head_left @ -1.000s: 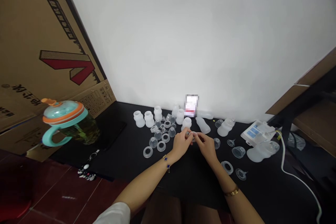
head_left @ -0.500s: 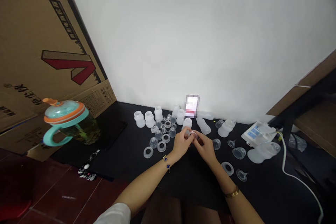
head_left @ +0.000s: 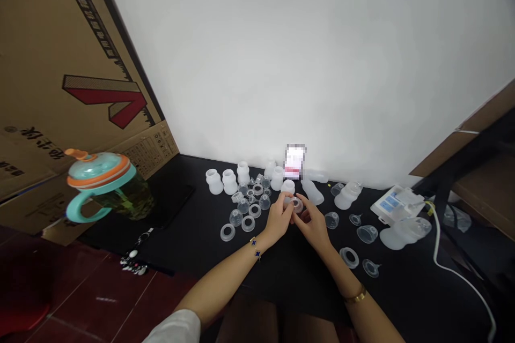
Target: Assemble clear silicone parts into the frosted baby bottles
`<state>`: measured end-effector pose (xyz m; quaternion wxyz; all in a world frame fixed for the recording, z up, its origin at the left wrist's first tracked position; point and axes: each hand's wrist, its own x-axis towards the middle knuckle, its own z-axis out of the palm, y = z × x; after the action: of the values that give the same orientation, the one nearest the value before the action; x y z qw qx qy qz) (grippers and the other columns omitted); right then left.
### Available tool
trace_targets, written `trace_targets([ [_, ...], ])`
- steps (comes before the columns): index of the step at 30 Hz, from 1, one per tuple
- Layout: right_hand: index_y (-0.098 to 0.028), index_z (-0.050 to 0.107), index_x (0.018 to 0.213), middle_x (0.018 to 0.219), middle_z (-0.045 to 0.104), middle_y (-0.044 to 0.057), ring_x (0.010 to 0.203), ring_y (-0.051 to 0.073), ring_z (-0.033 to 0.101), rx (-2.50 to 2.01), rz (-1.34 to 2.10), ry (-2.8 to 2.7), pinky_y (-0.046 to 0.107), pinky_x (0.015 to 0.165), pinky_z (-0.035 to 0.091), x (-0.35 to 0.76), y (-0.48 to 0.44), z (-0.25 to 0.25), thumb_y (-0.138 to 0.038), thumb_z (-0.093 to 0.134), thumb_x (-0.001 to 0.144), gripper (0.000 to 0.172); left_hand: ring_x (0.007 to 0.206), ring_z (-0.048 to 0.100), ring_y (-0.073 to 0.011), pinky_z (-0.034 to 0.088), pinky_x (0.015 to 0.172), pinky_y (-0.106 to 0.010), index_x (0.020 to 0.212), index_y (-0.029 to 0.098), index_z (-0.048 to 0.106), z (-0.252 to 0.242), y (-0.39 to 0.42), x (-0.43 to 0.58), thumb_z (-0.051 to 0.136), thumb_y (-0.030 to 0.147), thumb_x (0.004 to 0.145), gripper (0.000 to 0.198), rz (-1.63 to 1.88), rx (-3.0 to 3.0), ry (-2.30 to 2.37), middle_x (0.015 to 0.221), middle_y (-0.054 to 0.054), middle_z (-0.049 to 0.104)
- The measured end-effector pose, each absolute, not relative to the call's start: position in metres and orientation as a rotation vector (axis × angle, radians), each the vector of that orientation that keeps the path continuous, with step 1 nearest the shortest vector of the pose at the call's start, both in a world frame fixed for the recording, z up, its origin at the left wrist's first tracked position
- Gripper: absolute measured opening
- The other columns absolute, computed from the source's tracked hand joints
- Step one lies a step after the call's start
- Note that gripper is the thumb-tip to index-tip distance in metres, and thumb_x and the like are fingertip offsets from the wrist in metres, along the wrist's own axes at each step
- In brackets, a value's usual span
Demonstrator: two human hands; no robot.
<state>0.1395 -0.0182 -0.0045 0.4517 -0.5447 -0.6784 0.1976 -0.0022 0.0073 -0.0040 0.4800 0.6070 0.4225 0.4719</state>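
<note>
The left hand (head_left: 278,221) and right hand (head_left: 316,226) grip a round translucent plastic ring (head_left: 297,204) over the black tabletop (head_left: 289,270), near white plastic bottles (head_left: 229,183).

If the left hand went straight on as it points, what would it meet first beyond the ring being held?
Probably the white feeding bottle standing just past the left hand, though depth there is hard to judge.

Jug (head_left: 112,186): teal handle, orange-ringed lid; I see greenery inside
Carton (head_left: 48,53): left, red print
Cable (head_left: 435,241): white, curving, right
</note>
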Motion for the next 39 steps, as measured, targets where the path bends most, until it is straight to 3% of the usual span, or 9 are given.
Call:
trace_targets([
  [6,-0.023,0.062,0.135,0.1,0.07,0.006,0.062,0.015,0.057,-1.338,0.483,-1.678,0.029,0.059,0.052,0.138,-0.0185,-0.0067,-0.037,0.064,0.088,0.05,0.05,0.054,-0.0128,0.042,0.053,-0.023,0.106,0.024,0.057,-0.0069,0.0089,-0.0031,0.046,0.024,0.089,0.02,1.118,1.49,1.061,0.067,0.005,0.062],
  [12,-0.023,0.062,0.133,0.09,0.067,0.003,0.061,0.015,0.057,-1.344,0.482,-1.685,0.029,0.059,0.051,0.1376,-0.0188,-0.0054,-0.033,0.064,0.086,0.048,0.048,0.054,-0.0117,0.042,0.053,-0.022,0.105,0.023,0.057,-0.0056,0.0097,-0.0023,0.05,0.023,0.086,0.02,1.094,1.518,1.099,0.069,0.004,0.063],
  [16,-0.021,0.064,0.13,0.09,0.067,0.004,0.062,0.016,0.058,-1.328,0.486,-1.658,0.03,0.06,0.052,0.1382,-0.0182,-0.0048,-0.036,0.065,0.087,0.046,0.047,0.053,-0.0107,0.041,0.05,-0.022,0.102,0.022,0.057,-0.0032,0.0086,-0.0027,0.047,0.032,0.093,0.017,1.115,1.495,1.043,0.071,0.003,0.065],
  [19,-0.021,0.064,0.13,0.092,0.068,0.004,0.062,0.015,0.058,-1.322,0.487,-1.648,0.03,0.061,0.052,0.139,-0.0177,-0.0056,-0.037,0.066,0.087,0.046,0.047,0.052,-0.0106,0.04,0.049,-0.021,0.101,0.021,0.058,-0.0027,0.0078,-0.0033,0.046,0.044,0.098,0.026,1.122,1.515,1.041,0.068,0.003,0.063],
  [26,-0.022,0.064,0.13,0.095,0.068,0.005,0.063,0.016,0.058,-1.322,0.486,-1.637,0.03,0.06,0.053,0.1395,-0.0168,-0.0076,-0.038,0.065,0.088,0.045,0.047,0.053,-0.0114,0.04,0.049,-0.022,0.103,0.021,0.06,-0.006,0.0086,-0.002,0.053,0.052,0.095,0.033,1.143,1.51,1.048,0.062,0.005,0.059],
  [32,-0.022,0.065,0.127,0.095,0.069,0.005,0.06,0.015,0.058,-1.33,0.497,-1.616,0.031,0.06,0.053,0.1388,-0.0155,-0.007,-0.033,0.066,0.084,0.044,0.051,0.056,-0.0116,0.042,0.049,-0.022,0.1,0.021,0.059,-0.0065,0.0097,-0.0005,0.067,0.048,0.086,0.032,1.143,1.449,1.034,0.071,0.003,0.065],
  [39,-0.022,0.066,0.127,0.099,0.07,0.006,0.06,0.015,0.056,-1.335,0.515,-1.611,0.031,0.06,0.053,0.1387,-0.0156,-0.0067,-0.03,0.066,0.081,0.047,0.059,0.061,-0.0136,0.046,0.057,-0.023,0.099,0.02,0.057,-0.0046,0.0094,-0.0019,0.067,0.035,0.084,0.023,1.146,1.519,1.032,0.071,0.003,0.068],
])
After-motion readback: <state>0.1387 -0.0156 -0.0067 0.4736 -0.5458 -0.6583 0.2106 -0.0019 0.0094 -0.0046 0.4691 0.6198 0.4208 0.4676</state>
